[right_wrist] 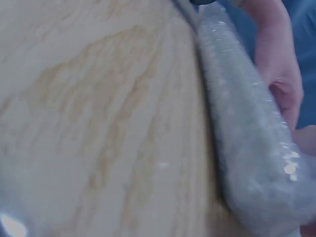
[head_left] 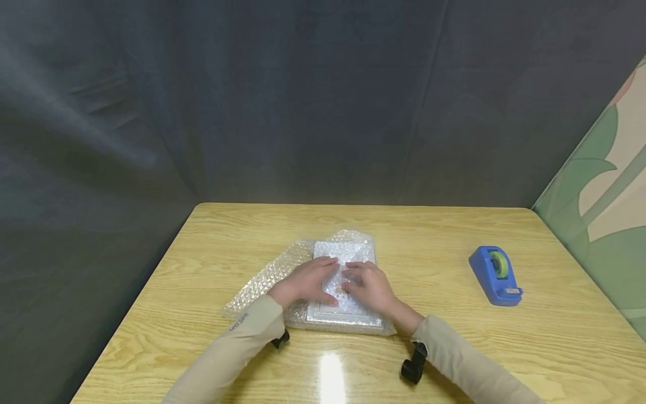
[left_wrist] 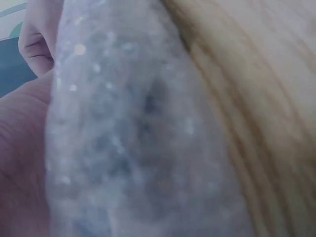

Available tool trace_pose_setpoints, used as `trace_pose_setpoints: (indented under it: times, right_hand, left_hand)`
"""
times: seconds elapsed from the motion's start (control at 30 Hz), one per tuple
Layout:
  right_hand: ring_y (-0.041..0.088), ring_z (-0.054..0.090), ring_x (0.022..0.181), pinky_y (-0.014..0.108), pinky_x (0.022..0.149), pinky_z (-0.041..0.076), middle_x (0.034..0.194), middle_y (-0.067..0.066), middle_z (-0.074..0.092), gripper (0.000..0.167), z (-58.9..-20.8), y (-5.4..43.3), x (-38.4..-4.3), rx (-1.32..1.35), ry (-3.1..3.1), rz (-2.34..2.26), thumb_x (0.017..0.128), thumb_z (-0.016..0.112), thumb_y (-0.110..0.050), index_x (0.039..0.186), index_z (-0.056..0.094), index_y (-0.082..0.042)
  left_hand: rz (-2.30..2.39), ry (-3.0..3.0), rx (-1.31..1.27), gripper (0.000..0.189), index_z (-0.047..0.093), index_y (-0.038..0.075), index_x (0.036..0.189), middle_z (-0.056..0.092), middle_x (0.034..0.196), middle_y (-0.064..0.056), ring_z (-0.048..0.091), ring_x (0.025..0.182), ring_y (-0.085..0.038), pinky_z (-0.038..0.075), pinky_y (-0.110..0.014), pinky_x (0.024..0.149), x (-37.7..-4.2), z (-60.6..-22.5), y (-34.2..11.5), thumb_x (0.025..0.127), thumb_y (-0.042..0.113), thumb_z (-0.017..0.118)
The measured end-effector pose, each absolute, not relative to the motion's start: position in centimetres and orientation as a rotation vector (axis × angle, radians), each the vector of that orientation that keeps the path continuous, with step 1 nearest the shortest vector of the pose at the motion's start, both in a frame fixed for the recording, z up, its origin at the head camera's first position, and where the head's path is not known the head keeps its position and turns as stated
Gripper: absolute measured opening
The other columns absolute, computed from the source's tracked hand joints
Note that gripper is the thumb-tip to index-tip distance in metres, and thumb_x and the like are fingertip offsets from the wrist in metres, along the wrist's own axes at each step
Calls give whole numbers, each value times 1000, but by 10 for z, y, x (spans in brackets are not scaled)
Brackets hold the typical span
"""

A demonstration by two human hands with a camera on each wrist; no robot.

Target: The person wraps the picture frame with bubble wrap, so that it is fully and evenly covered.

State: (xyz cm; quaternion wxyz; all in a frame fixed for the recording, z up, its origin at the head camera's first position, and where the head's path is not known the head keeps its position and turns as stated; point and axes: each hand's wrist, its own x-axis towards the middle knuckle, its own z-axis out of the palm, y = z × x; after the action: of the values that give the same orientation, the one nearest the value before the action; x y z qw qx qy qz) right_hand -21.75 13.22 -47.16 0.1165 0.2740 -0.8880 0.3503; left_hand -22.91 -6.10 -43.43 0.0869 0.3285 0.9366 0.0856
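A flat rectangular silver-edged frame [head_left: 323, 321] lies on the table inside clear bubble wrap [head_left: 264, 280], whose loose part spreads out to the left. My left hand [head_left: 309, 280] rests on the wrapped frame, fingers stretched across its upper face and thumb apart. On the right half, my right hand [head_left: 370, 287] touches the same face with its fingers slightly bent. Seen close up in the left wrist view, the bubble wrap [left_wrist: 123, 128] covers one side of the bundle. In the right wrist view the wrap [right_wrist: 249, 118] forms a thick, rounded edge along the table.
A blue tape dispenser [head_left: 495, 278] with a green roll stands on the right of the wooden table [head_left: 212, 235]. Dark curtain [head_left: 313, 101] hangs behind the table and along its left side. A leaf-patterned panel [head_left: 600, 185] borders the right.
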Motion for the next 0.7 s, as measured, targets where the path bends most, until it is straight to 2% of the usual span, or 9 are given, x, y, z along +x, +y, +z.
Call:
trace_pose_setpoints:
  times: [0.13, 0.3, 0.43, 0.5, 0.7]
  right_hand:
    - [27, 60, 92, 31, 74, 54, 110, 15, 63, 23, -468, 145, -216, 913, -2502, 1271, 81, 63, -4, 104, 65, 1]
    - [34, 55, 104, 42, 86, 49, 115, 19, 58, 26, -469, 164, -210, 867, -2362, 1333, 83, 56, 7, 108, 62, 4]
    - [38, 42, 120, 52, 100, 33, 130, 24, 46, 34, -473, 174, -200, 743, -2421, 1308, 86, 52, 4, 121, 53, 5]
    - [39, 36, 124, 53, 103, 28, 135, 25, 39, 38, -477, 177, -195, 698, -2475, 1320, 89, 50, 1, 126, 47, 6]
    - [40, 29, 129, 52, 105, 24, 141, 24, 31, 41, -485, 172, -190, 631, -2541, 1332, 91, 50, -5, 130, 43, 6]
  left_hand:
    - [278, 2782, 960, 87, 36, 8, 139, 26, 147, -4, 24, 135, -22, 21, -39, 110, -227, -433, -61, 71, 54, 67]
    - [295, 2781, 940, 85, 37, 8, 138, 27, 147, -4, 24, 134, -23, 21, -38, 110, -225, -433, -61, 72, 53, 66]
    - [301, 2795, 961, 84, 37, 7, 138, 30, 146, -6, 26, 134, -24, 21, -38, 110, -222, -434, -61, 72, 53, 66]
    - [297, 2802, 968, 83, 38, 8, 137, 31, 145, -6, 25, 134, -24, 21, -39, 110, -222, -434, -61, 73, 52, 66]
    - [312, 2813, 981, 80, 40, 8, 136, 33, 144, -6, 24, 134, -24, 21, -39, 110, -220, -435, -61, 74, 51, 65]
